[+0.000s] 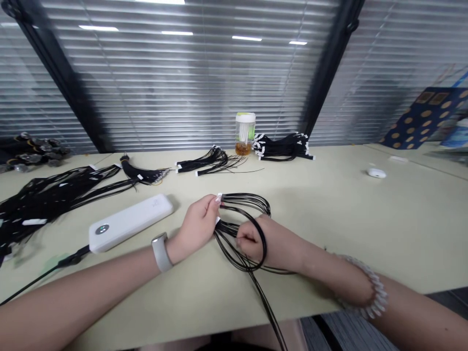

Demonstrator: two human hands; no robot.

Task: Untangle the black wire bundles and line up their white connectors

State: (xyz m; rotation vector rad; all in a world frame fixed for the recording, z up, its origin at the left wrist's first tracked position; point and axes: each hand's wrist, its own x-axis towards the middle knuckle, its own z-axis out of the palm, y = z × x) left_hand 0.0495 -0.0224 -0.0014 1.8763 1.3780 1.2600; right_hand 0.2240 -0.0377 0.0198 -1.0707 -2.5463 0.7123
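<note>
This bundle of black wires lies looped on the pale desk, its white-tipped ends pinched in my left hand, strands closed in my right hand. Farther back, a clear jar under a white lid holds amber-brown contents at the bottom.

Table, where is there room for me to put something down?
Biggest free patch: the table right of the black wires in the right hand, below the small white disc. Crowded on the left, where wire bundles lie beside the white power bank.
</note>
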